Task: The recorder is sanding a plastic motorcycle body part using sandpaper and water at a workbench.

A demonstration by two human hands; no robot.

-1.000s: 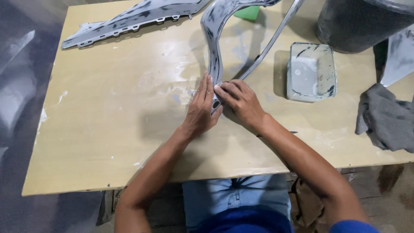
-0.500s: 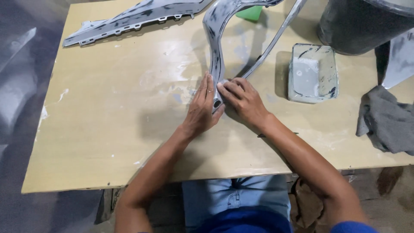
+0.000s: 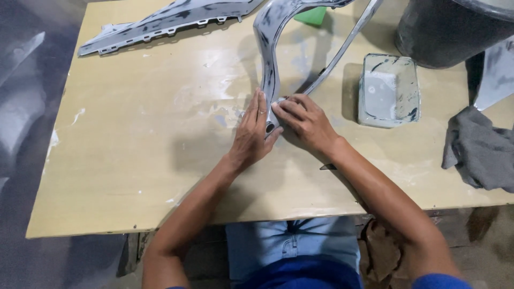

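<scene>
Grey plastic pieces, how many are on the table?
2. One curved grey piece stands under both hands, left hand and right hand. One long flat piece lies at the far left. More may be hidden off-frame.

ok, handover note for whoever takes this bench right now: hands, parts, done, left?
Left hand: flat on the table, fingers against the lower end of the curved grey panel, gripping nothing.
Right hand: fingertips pressing that same end.
Second grey panel lies at the table's far edge. Clear tub and grey rag sit to the right.
Done: both panels show patchy grey coating.
Left: cannot tell from here.
</scene>
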